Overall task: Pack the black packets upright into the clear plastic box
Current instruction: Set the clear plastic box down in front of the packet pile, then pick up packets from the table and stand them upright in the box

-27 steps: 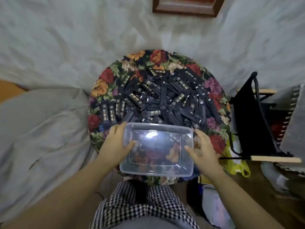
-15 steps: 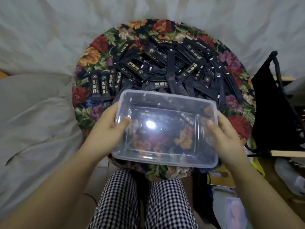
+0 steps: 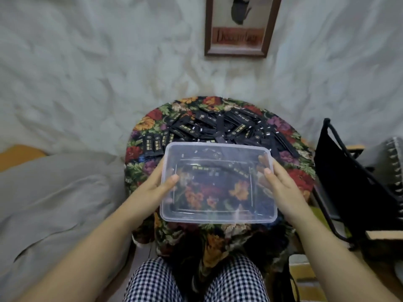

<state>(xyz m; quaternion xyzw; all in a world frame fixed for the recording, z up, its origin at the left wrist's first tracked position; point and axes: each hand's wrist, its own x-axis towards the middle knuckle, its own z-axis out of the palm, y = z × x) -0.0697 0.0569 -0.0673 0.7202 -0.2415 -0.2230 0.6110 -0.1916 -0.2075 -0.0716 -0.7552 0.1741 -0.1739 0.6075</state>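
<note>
1. We see the clear plastic box (image 3: pixel 218 184) held open side up over the near half of the round table, between the two hands.
2. The left hand (image 3: pixel 152 188) grips the box's left short wall, with the thumb (image 3: pixel 172 178) hooked over the rim into the box and the fingers curled on the outside.
3. The right hand (image 3: pixel 283 190) grips the right short wall the same way. Its thumb (image 3: pixel 267 171) lies over the rim and its fingers are behind the wall.
4. The black packets (image 3: pixel 218 127) lie flat in a loose, crisscrossed pile on the far half of the table, just beyond the box's far rim. A few show through the clear plastic.
5. We cannot tell whether the box's base rests on the floral tablecloth (image 3: pixel 301 177) or is held just above it. The flowers show through the bottom.
6. Our knees in checked trousers (image 3: pixel 152 280) sit below the table's near edge.
7. A grey cushion (image 3: pixel 54 192) lies to the left, and a black folding frame (image 3: pixel 349 182) stands to the right.
8. A framed picture (image 3: pixel 238 25) hangs on the creased white backdrop (image 3: pixel 87 62) behind the table.
</note>
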